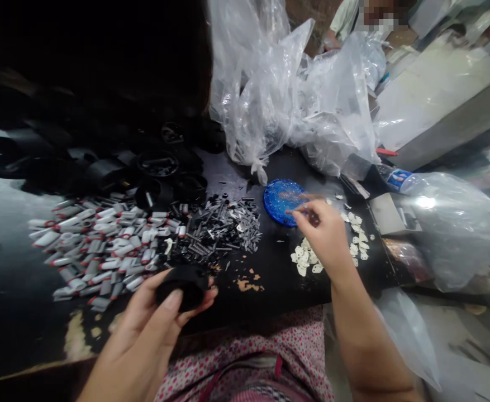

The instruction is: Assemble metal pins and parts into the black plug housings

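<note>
My left hand (152, 324) is closed round a black, round, hollow plastic part (181, 287), its opening facing up toward me and my thumb over the rim. My right hand (322, 229) reaches over the right side of a shallow blue round dish (276, 215) with shiny contents I cannot make out. Its thumb and forefinger come together in a pinch; anything between the tips is too small to tell. Cream-coloured flat pieces (305, 258) lie below that hand, with more cream pieces (357, 240) to its right.
Grey-white cylinders with red ends (98, 240) are heaped at the left, beside small metal pins and springs (228, 229). Black round parts (156, 164) stand behind them. Clear plastic bags (265, 84) hang at the back. A bottle (399, 180) and an open small box (391, 215) lie right.
</note>
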`<state>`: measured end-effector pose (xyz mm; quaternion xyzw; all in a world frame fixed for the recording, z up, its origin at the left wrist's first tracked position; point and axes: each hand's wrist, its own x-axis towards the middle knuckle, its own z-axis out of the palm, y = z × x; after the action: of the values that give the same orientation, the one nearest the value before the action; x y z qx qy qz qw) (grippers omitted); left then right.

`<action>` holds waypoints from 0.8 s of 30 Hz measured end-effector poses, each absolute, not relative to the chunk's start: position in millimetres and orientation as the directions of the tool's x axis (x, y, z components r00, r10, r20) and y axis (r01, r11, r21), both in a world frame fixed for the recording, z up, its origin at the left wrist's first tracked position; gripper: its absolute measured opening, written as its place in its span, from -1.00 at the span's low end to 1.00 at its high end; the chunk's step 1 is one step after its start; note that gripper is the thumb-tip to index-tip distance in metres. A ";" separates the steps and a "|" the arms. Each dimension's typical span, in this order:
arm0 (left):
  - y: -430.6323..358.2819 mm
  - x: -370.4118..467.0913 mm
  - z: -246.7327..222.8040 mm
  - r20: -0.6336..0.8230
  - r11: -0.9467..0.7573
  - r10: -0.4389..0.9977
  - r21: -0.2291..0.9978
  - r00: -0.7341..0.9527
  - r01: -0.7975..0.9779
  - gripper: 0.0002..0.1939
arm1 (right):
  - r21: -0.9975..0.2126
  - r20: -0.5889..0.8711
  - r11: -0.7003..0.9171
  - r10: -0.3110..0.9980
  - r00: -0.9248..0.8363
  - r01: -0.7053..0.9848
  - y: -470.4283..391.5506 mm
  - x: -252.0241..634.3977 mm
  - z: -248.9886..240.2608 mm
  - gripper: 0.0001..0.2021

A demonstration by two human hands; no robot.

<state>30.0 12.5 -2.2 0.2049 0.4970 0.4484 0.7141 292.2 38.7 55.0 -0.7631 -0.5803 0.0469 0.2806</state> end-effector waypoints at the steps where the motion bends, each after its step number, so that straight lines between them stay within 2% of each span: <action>1: 11.6 33.3 -0.8 -0.533 0.523 0.838 0.721 0.119 -0.454 -0.68 | -0.601 0.217 -0.160 0.910 0.353 0.783 33.7 283.9 55.5 -0.87; 3: 10.7 39.7 3.2 -0.543 0.553 0.820 0.670 0.181 -0.496 -0.69 | -0.808 0.094 -0.150 0.922 0.376 0.570 23.8 263.5 55.5 -0.85; 4: 10.9 42.0 5.6 -0.550 0.575 0.805 0.635 0.221 -0.515 -0.71 | -0.870 0.029 -0.153 0.933 0.359 0.468 19.5 252.5 55.5 -0.84; 7: 12.9 43.6 12.3 -0.557 0.638 0.760 0.543 0.334 -0.545 -0.75 | -0.952 -0.107 -0.173 0.961 0.256 0.253 11.3 223.2 58.5 -0.82; 9: 14.2 41.2 15.2 -0.555 0.658 0.743 0.503 0.374 -0.561 -0.77 | -0.957 -0.135 -0.181 0.970 0.204 0.226 9.8 210.1 62.8 -0.84; 15: 12.9 37.2 14.9 -0.527 0.675 0.729 0.449 0.436 -0.585 -0.85 | -0.925 -0.076 -0.132 0.983 0.168 0.356 12.0 197.3 72.1 -0.90; 17: 10.0 37.1 13.5 -0.506 0.650 0.755 0.497 0.417 -0.575 -0.83 | -0.920 -0.086 -0.137 0.985 0.152 0.367 12.3 196.5 72.7 -0.91; 20: 4.3 33.6 10.0 -0.448 0.542 0.840 0.677 0.306 -0.497 -0.81 | -0.901 -0.109 -0.143 0.988 0.105 0.409 10.7 195.1 72.8 -0.90; 22: 1.2 29.4 6.9 -0.374 0.439 0.897 0.815 0.236 -0.377 -0.81 | -0.862 -0.051 -0.084 0.995 0.080 0.499 7.8 194.0 71.9 -0.92; 24: -0.4 25.7 4.2 -0.319 0.370 0.924 0.887 0.213 -0.276 -0.80 | -0.793 0.081 0.043 0.996 0.035 0.608 3.9 193.3 70.5 -0.95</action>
<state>25.7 -0.4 4.2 0.3571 0.4536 0.4331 0.6922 193.3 3.9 70.5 -0.6317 -0.6348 0.2816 0.3444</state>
